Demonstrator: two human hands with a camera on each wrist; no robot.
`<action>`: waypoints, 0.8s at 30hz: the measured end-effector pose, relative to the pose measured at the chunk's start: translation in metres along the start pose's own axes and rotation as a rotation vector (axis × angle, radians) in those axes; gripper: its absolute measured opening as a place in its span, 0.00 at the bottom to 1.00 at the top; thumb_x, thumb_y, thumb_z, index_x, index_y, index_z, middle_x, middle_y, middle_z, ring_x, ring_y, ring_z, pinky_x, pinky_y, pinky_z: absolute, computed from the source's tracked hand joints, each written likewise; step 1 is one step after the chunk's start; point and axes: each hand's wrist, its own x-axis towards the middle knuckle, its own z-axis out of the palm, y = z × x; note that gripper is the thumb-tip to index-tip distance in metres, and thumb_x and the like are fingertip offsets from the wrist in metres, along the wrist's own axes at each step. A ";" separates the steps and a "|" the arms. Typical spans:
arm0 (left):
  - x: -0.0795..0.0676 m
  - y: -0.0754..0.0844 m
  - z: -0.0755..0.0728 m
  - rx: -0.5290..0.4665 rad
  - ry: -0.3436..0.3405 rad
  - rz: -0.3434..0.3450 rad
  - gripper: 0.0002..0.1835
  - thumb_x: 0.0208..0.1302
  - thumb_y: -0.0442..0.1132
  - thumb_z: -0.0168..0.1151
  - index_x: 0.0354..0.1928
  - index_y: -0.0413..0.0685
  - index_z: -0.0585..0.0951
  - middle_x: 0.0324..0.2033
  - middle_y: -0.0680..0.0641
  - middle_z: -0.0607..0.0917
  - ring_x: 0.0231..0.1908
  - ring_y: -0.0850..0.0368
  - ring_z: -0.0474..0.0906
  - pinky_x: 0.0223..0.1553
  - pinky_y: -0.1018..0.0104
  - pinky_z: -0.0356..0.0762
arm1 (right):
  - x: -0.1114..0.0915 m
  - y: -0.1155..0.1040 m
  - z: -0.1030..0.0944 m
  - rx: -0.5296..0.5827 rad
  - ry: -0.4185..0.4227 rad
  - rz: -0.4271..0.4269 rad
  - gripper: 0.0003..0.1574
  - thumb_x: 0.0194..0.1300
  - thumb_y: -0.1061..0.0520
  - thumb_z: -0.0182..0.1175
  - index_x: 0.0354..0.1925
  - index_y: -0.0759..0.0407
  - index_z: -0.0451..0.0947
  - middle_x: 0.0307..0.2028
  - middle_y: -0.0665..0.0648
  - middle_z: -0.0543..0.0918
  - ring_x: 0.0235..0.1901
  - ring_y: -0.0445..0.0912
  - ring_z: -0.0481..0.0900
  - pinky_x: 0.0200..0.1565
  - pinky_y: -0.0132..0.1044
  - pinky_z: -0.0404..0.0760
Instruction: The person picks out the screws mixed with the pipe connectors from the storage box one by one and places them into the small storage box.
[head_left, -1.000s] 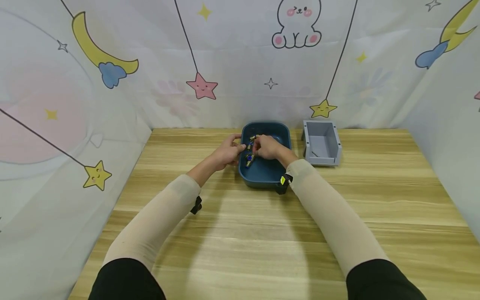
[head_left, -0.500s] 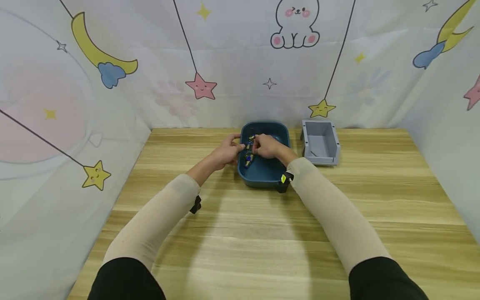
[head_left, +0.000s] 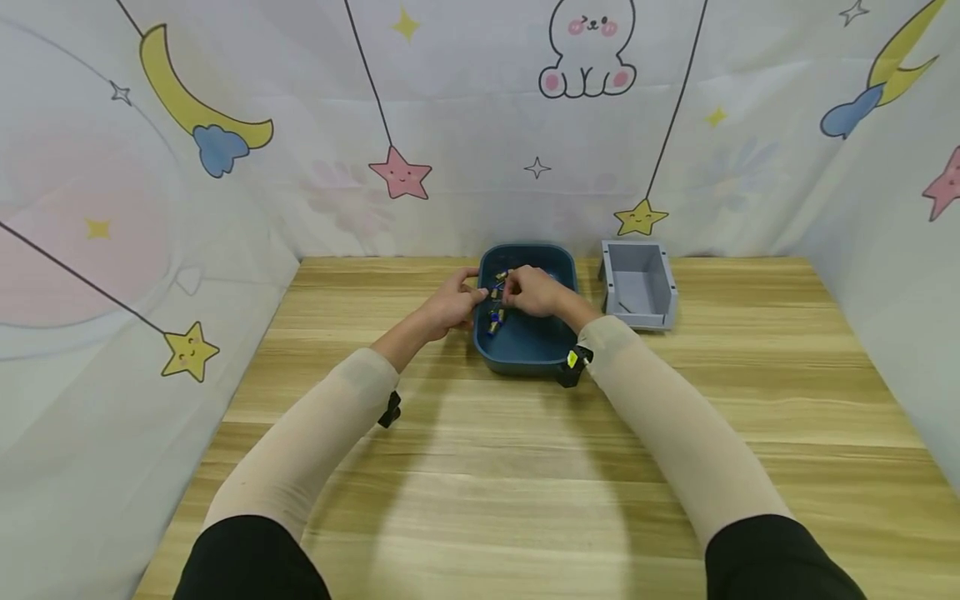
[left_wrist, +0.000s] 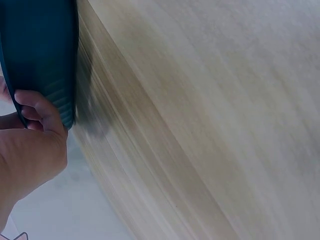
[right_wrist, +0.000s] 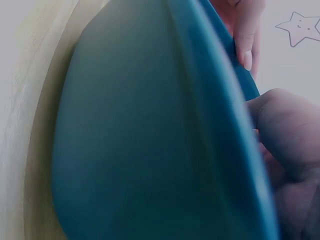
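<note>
A dark blue plastic bin (head_left: 525, 367) stands at the back of the table, with several small brass-and-blue parts (head_left: 495, 320) lying along its left side; their exact kind is too small to tell. My left hand (head_left: 450, 305) grips the bin's left rim, thumb over the edge, and in the left wrist view its curled fingers (left_wrist: 42, 107) press the outer wall. Inside the bin, my right hand (head_left: 536, 292) reaches down with fingers bent among the parts. Whether it pinches one is hidden. The bin wall (right_wrist: 125, 125) covers much of the right wrist view.
A grey open-fronted box (head_left: 645, 322) stands right of the bin, with a thin dark mark or piece on its floor. Behind both hangs a white printed curtain (head_left: 465, 225). Bare wooden tabletop (head_left: 495, 467) lies in front, between the arms.
The whole head view has drifted slightly, so everything sits a little further left. Both hands stay at the bin, and the right fingers shift only slightly among the parts.
</note>
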 end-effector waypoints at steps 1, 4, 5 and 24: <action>0.000 0.000 0.000 -0.003 0.000 -0.001 0.30 0.86 0.41 0.50 0.83 0.53 0.56 0.59 0.31 0.77 0.36 0.49 0.81 0.36 0.56 0.80 | -0.001 0.000 -0.001 -0.002 0.003 0.000 0.09 0.80 0.59 0.59 0.44 0.61 0.85 0.42 0.57 0.86 0.39 0.51 0.81 0.46 0.45 0.79; -0.001 0.000 0.000 -0.010 -0.001 -0.001 0.30 0.86 0.40 0.49 0.83 0.53 0.55 0.60 0.30 0.76 0.34 0.50 0.80 0.36 0.57 0.80 | -0.003 -0.001 -0.003 -0.002 0.014 0.000 0.10 0.81 0.58 0.58 0.45 0.62 0.85 0.42 0.57 0.86 0.39 0.51 0.81 0.46 0.46 0.79; -0.001 0.000 0.000 -0.009 -0.001 -0.001 0.30 0.86 0.40 0.49 0.83 0.53 0.55 0.60 0.30 0.76 0.34 0.51 0.80 0.35 0.57 0.80 | -0.003 -0.001 -0.003 -0.001 0.017 -0.004 0.11 0.81 0.58 0.58 0.45 0.62 0.85 0.42 0.57 0.85 0.39 0.51 0.81 0.46 0.46 0.79; -0.002 0.001 0.001 0.000 0.004 0.006 0.30 0.86 0.40 0.49 0.83 0.53 0.56 0.59 0.31 0.76 0.35 0.51 0.79 0.38 0.53 0.78 | -0.022 -0.004 -0.022 0.042 0.112 -0.078 0.08 0.78 0.59 0.63 0.44 0.63 0.86 0.42 0.57 0.88 0.44 0.51 0.84 0.52 0.48 0.80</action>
